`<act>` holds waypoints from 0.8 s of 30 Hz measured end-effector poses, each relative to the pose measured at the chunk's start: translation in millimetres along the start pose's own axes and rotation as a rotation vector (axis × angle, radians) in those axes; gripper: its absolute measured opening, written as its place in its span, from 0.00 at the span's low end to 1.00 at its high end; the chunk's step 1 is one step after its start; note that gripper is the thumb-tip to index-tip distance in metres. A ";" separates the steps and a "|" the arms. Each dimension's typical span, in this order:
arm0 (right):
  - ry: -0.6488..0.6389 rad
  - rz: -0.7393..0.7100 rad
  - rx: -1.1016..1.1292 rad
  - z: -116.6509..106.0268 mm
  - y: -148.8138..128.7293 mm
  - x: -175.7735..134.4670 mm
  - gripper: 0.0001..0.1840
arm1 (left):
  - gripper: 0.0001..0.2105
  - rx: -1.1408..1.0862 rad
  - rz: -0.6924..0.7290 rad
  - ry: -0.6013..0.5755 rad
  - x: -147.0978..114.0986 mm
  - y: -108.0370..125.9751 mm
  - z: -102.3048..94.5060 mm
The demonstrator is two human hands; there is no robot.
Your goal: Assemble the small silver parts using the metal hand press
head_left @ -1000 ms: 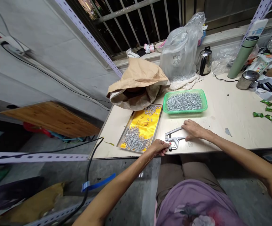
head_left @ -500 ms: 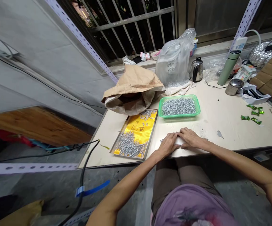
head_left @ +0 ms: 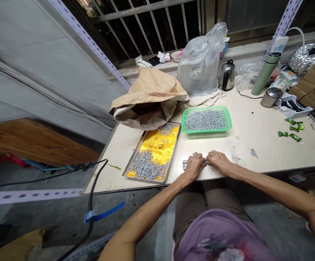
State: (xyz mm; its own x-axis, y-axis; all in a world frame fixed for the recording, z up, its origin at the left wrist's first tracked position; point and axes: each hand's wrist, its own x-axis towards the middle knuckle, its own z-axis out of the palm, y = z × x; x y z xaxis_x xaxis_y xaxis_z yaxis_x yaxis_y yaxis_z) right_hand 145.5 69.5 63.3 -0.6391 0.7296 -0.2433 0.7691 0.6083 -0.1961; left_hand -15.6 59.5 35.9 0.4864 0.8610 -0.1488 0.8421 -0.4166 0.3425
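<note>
At the table's near edge, my left hand [head_left: 194,167] is closed with its fingers bent down over a small silvery metal piece [head_left: 184,164] whose end juts out on the left. My right hand [head_left: 219,162] sits close beside it, fingertips pinched near a thin dark metal bit between the hands; its exact hold is hidden. Ahead stands a green plastic basket [head_left: 206,131] full of small silvery metal parts [head_left: 205,119] that look like screws. Left of my hands lies a shallow metal tray [head_left: 173,154] with a yellow printed sheet [head_left: 161,154] and more loose parts [head_left: 146,166].
Behind the tray a brown paper bag [head_left: 149,87] lies with its mouth open. Toward the back stand a clear plastic bag [head_left: 198,69], a steel kettle [head_left: 228,75], a green flask [head_left: 265,74] and a metal cup [head_left: 271,98]. Green wrapped sweets [head_left: 295,137] lie at right.
My hands have turned slightly and the fingers have curled in; the pale gap between them has closed. More of the metal piece shows left of my left hand. The view has shifted slightly.
</note>
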 end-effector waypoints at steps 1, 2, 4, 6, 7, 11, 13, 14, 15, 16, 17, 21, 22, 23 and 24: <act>0.007 -0.006 0.015 0.7 1.2 0.5 0.07 | 0.06 -0.013 -0.004 -0.005 1.0 -0.6 -0.4; 0.019 -0.007 0.030 1.3 2.7 0.9 0.06 | 0.06 -0.020 -0.009 -0.013 1.9 -1.6 -0.7; 0.042 -0.013 0.048 2.4 7.1 1.1 0.04 | 0.06 -0.025 -0.007 -0.022 1.2 -3.9 0.2; 0.045 -0.038 0.056 3.6 14.5 1.1 0.08 | 0.08 -0.037 0.012 0.019 -4.4 -4.9 5.2; 0.043 -0.059 0.060 4.4 19.5 1.2 0.13 | 0.10 -0.052 0.029 0.065 -9.1 -4.2 9.9; 0.104 -0.099 0.196 9.8 41.0 3.4 0.24 | 0.18 -0.111 0.093 0.301 -31.2 9.1 39.8; 0.177 -0.083 0.351 14.9 45.1 5.5 0.22 | 0.20 -0.117 0.115 0.360 -38.4 19.6 54.8; 0.205 -0.080 0.414 18.1 44.2 6.4 0.20 | 0.21 -0.114 0.117 0.374 -40.4 24.3 60.5; 0.222 -0.083 0.457 21.7 41.3 7.2 0.18 | 0.21 -0.108 0.113 0.381 -41.4 28.2 64.7; 0.231 -0.092 0.482 25.5 36.7 7.9 0.17 | 0.21 -0.101 0.104 0.384 -41.4 30.9 67.4; 0.235 -0.103 0.497 29.1 31.0 8.6 0.16 | 0.21 -0.093 0.097 0.381 -40.4 32.4 68.5; 0.278 -0.140 0.561 37.4 10.7 13.2 0.16 | 0.19 -0.076 0.089 0.344 -26.0 29.7 61.6; 0.284 -0.152 0.560 36.9 8.7 15.4 0.16 | 0.19 -0.073 0.082 0.334 -20.5 28.4 58.2; 0.286 -0.165 0.550 35.4 8.2 18.0 0.17 | 0.21 -0.071 0.076 0.326 -15.0 27.4 54.9; 0.284 -0.179 0.534 33.1 9.0 21.1 0.17 | 0.22 -0.069 0.073 0.322 -9.8 26.8 51.9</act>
State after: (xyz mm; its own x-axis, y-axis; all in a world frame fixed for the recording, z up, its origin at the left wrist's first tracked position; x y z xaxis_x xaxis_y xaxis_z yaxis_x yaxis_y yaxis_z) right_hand 139.1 80.0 25.0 -0.6783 0.7299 0.0844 0.4996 0.5425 -0.6754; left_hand 14.3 24.8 -1.6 0.4372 0.8820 0.1757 0.7843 -0.4695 0.4055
